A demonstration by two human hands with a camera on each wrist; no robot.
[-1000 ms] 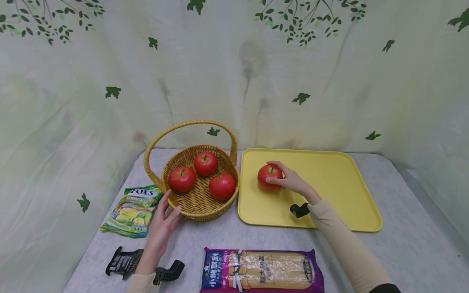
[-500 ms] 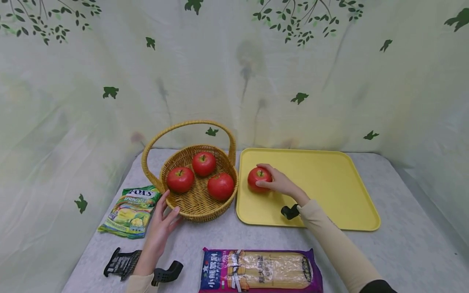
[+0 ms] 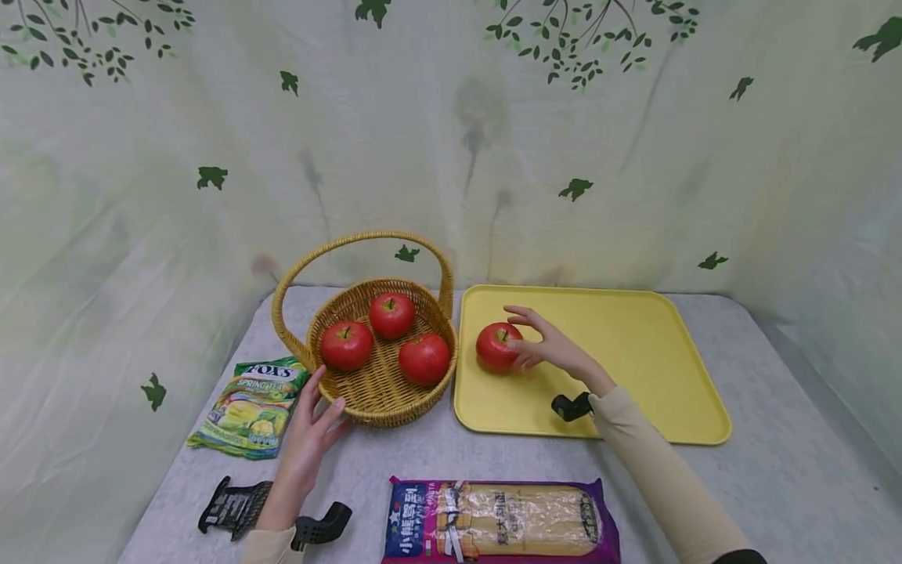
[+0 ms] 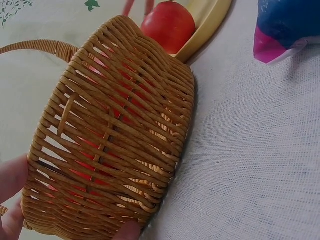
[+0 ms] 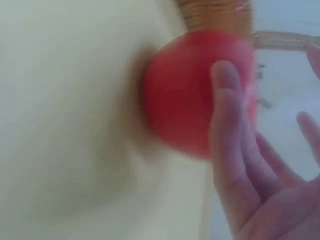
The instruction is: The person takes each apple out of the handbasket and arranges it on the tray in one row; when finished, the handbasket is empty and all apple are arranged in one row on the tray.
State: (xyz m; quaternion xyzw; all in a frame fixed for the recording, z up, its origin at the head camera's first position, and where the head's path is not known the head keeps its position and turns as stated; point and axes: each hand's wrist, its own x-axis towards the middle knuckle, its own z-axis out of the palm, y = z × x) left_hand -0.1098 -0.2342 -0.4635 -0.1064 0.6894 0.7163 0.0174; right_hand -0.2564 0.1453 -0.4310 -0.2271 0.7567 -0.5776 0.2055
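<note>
A red apple (image 3: 495,348) sits near the left end of the yellow tray (image 3: 620,360). Beside it my right hand (image 3: 560,352) has its fingers spread apart; in the right wrist view they are extended by the apple (image 5: 185,95), though blur hides whether one still touches. Left of the tray stands a wicker basket (image 3: 384,407) with three red apples inside: one on the left (image 3: 347,346), one at the back (image 3: 391,315), one on the right (image 3: 424,359). My left hand (image 3: 306,439) rests its loosely spread fingers on the basket's near-left side.
A green candy bag (image 3: 250,407) lies left of the basket. Near the front edge lies a purple-ended pasta pack (image 3: 503,521). A small black-wrapped packet (image 3: 236,507) is beside my left wrist. The basket's tall handle (image 3: 366,236) arches over it; a leaf-printed curtain hangs behind.
My right hand moved the apple left along the tray, then let it go and drew back slightly right with its fingers opening. The left hand stayed at the basket.
</note>
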